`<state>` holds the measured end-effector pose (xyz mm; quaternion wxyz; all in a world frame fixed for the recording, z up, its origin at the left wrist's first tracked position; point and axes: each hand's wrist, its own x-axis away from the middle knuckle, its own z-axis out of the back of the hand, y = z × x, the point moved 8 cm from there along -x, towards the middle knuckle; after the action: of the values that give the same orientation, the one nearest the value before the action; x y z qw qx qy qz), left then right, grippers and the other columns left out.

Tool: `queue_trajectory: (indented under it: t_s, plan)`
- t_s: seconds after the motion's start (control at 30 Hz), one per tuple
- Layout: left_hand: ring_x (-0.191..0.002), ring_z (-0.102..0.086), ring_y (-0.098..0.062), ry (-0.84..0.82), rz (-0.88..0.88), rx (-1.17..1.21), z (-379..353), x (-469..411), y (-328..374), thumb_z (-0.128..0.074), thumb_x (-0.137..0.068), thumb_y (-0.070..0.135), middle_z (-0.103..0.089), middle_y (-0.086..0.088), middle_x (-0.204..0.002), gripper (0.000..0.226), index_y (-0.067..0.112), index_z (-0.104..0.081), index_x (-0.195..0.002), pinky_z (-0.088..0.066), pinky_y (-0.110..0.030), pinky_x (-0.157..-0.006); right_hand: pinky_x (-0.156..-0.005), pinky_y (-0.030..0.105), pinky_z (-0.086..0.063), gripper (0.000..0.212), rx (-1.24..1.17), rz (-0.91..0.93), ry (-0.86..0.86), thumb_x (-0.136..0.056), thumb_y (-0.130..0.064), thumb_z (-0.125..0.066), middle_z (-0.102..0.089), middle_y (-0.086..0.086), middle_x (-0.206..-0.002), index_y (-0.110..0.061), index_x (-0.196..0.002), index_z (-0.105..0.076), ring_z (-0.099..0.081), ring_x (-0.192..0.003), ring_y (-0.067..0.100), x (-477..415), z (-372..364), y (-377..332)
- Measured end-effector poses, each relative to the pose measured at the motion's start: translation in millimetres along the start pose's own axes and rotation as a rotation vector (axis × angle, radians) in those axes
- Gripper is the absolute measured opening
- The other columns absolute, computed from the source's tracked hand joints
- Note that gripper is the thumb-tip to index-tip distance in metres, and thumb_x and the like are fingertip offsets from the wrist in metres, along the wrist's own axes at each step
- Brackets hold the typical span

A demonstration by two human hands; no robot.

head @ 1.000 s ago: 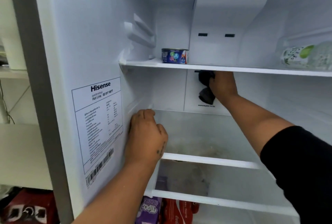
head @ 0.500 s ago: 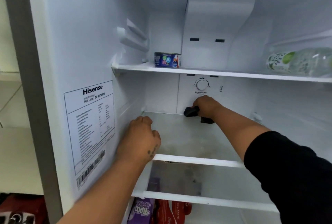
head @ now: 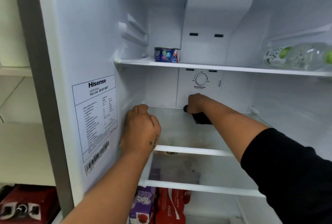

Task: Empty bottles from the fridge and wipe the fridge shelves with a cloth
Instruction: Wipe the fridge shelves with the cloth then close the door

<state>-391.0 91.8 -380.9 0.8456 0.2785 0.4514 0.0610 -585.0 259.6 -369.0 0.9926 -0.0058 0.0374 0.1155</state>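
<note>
While your right hand (head: 196,103) is pressing the dark cloth (head: 201,118) down at the very back of the middle shelf (head: 179,130), right where the glass meets the rear wall under the temperature dial (head: 200,79), nearly all the unwiped glass is lying toward you and to your left. Your fingers are curled tight around the bunched cloth, with a dark end poking out at the left of your fist and the rest trailing toward you under your wrist.

Your left hand (head: 142,128) is sitting in a loose fist at the shelf's left edge, against the fridge side wall (head: 97,44); whether it is gripping anything I cannot tell. It looks to be bracing only, so the right hand is the one placed to do the wiping.

You are working in a low slot: the upper shelf (head: 197,65), carrying a can (head: 167,54) and a bottle (head: 294,56) lying on its side, is hanging close above your knuckles. Room to move is opening mostly forward toward the white front rail (head: 194,151), where brownish stains are showing just behind it. Sweeping left, you are likely to meet your own left fist, so I would judge a pull toward the front the easier stroke. That bottle, and the cartons and red bottles (head: 168,204) below, are still inside, so the emptying appears unfinished.
</note>
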Motion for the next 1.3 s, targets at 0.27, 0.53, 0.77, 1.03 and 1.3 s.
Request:
queue_trajectory:
  t_s: [0.27,0.53,0.77,1.03,1.3]
  plan:
    - [-0.109,-0.051,-0.031,0.026,0.025,0.023,16,2,3,-0.038,-0.091,0.008,-0.059,-0.020,-0.114,0.033,-0.001,-0.057,-0.116,-0.040,-0.035,-0.094,-0.063,0.026,-0.046,0.017,-0.619,0.090,0.001,-0.074,-0.030,-0.064,-0.069,0.004,-0.077,-0.015,-0.076,-0.072,-0.063,-0.073,0.023,145,-3,-40]
    - [-0.104,-0.053,-0.040,-0.015,-0.035,-0.005,12,5,7,-0.042,-0.090,0.006,-0.060,-0.027,-0.108,0.029,-0.006,-0.058,-0.112,-0.042,-0.042,-0.091,-0.072,0.032,-0.049,0.023,-0.228,-0.651,0.386,-0.088,-0.027,-0.051,-0.067,0.010,-0.095,-0.015,-0.101,-0.066,-0.064,-0.086,0.031,245,-2,161]
    - [-0.102,-0.052,-0.039,0.024,-0.038,0.059,12,5,7,-0.041,-0.089,0.009,-0.060,-0.025,-0.106,0.030,-0.004,-0.059,-0.111,-0.041,-0.043,-0.087,-0.065,0.028,-0.040,0.021,-0.294,-0.496,0.474,-0.089,-0.025,-0.050,-0.071,0.011,-0.100,-0.013,-0.088,-0.067,-0.067,-0.091,0.030,215,-11,69]
    - [-0.111,-0.053,-0.015,0.035,0.253,0.693,35,14,0,-0.030,-0.081,0.030,-0.063,-0.006,-0.123,0.053,0.012,-0.065,-0.116,-0.035,-0.020,-0.088,-0.078,0.034,-0.040,0.037,-0.278,-0.304,0.362,-0.087,-0.031,-0.047,-0.065,0.004,-0.116,-0.039,-0.119,-0.062,-0.057,-0.109,0.028,212,-8,13]
    - [-0.121,-0.046,-0.036,-0.617,-0.028,-0.304,35,51,12,-0.053,-0.083,0.010,-0.048,-0.021,-0.132,0.053,-0.003,-0.040,-0.133,-0.042,-0.035,-0.096,-0.094,0.028,-0.046,0.048,-0.587,0.019,0.314,-0.086,-0.010,-0.044,-0.060,0.000,-0.134,-0.028,-0.125,-0.064,-0.056,-0.117,0.024,208,-23,-53]
